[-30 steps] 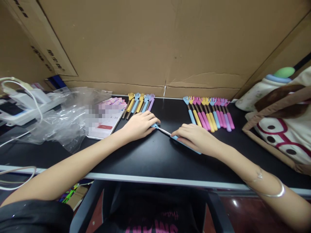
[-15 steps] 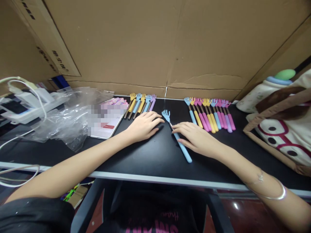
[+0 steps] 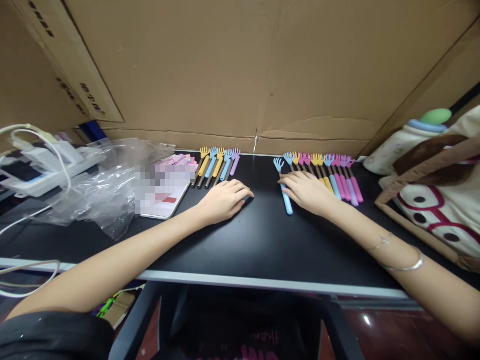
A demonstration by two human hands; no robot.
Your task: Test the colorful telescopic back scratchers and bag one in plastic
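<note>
My right hand (image 3: 309, 192) holds a light-blue back scratcher (image 3: 286, 201) by the upper end of its handle, between thumb and fingers. Its hand-shaped head points to the back of the desk. It lies at the left end of a row of back scratchers (image 3: 352, 187) with blue, yellow, pink and purple handles; my hand covers part of that row. My left hand (image 3: 227, 200) rests open on the desk with nothing in it, fingers stretched out. Just behind it is a second group of back scratchers (image 3: 212, 166) with short coloured sleeves and bare metal shafts.
A phone (image 3: 165, 202), partly blurred out, and clear plastic bags (image 3: 105, 195) lie on the black desk (image 3: 240, 250) at left, near a power strip (image 3: 48, 175) with cables. At right stand a white bottle (image 3: 397, 145) and a fabric bag (image 3: 431, 205). Cardboard (image 3: 210, 65) walls the back.
My right hand has moved the blue back scratcher right and back, beside the right-hand row, and turned it more upright to the desk edge. My left hand has hardly moved.
</note>
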